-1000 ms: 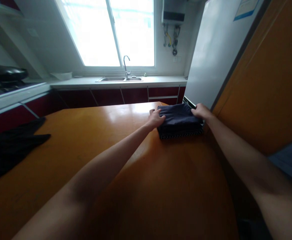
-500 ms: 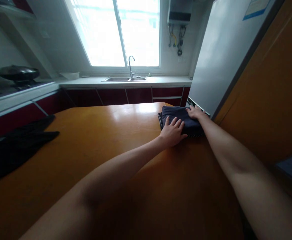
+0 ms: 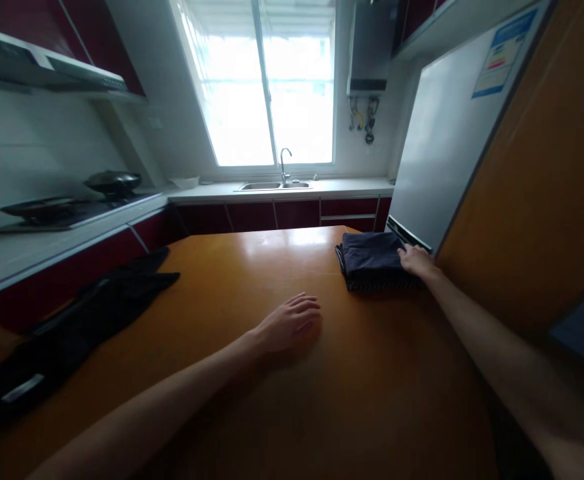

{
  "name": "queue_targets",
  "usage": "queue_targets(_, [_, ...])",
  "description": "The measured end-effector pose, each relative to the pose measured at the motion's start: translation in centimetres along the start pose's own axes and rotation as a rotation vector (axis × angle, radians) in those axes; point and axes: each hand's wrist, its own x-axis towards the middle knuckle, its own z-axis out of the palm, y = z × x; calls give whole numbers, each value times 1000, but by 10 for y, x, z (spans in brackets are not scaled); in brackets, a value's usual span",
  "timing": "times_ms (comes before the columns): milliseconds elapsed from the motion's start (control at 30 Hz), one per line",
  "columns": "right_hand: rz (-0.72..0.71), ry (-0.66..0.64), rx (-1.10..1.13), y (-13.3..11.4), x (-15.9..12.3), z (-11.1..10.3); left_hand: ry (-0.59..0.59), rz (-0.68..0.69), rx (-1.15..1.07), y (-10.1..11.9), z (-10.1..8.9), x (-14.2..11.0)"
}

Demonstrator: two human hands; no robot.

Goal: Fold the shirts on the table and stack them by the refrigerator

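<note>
Wooden table (image 3: 212,293), folded dark cloth (image 3: 372,253) under right hand (image 3: 419,261)

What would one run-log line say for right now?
left hand: open, over table | right hand: at right edge of folded dark cloths, grip unclear | black garment: lying on table's left side

A bright window (image 3: 237,100) fills the top centre, above a steel tap (image 3: 285,170) and sink (image 3: 261,187). At upper right hangs a heater (image 3: 369,57); right of it stands a fridge (image 3: 437,140) with a label (image 3: 505,53). At left, two pans (image 3: 113,180) sit on the stove (image 3: 82,212) below a hood (image 3: 57,70).
</note>
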Motion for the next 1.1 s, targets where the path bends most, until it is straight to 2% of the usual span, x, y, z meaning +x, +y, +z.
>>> queue_targets(67, [-43, 166, 30, -22, -24, -1, 32, -139, 8, -5, -12, -27])
queue_targets(133, [-210, 296, 101, -62, -59, 7, 49, -328, 42, -6, -20, -52])
queue_targets(200, [-398, 191, 208, -111, -104, 24, 31, -537, 94, -3, -24, -73])
queue_targets(300, [-574, -92, 291, -181, -174, 58, -64, -767, 156, 4, -27, -100])
queue_targets(367, [-609, -212, 303, -215, -214, 77, -117, -825, 174, 10, -29, -114])
queue_targets(433, [-668, -260, 305, -237, -244, 88, -138, -838, 178, 15, -31, -125])
queue_targets(500, [-756, -273, 291, -249, -261, 93, -152, -844, 173, 20, -34, -132])
queue_targets(600, [-825, -281, 245, -255, -270, 96, -170, -829, 168, 22, -34, -133])
queue_targets(833, [-823, -232, 180, -250, -264, 110, -181, -760, 139, 21, -29, -131])
queue_targets(1100, [-782, -168, 121, -242, -259, 115, -184, -717, 135, 23, -29, -134])
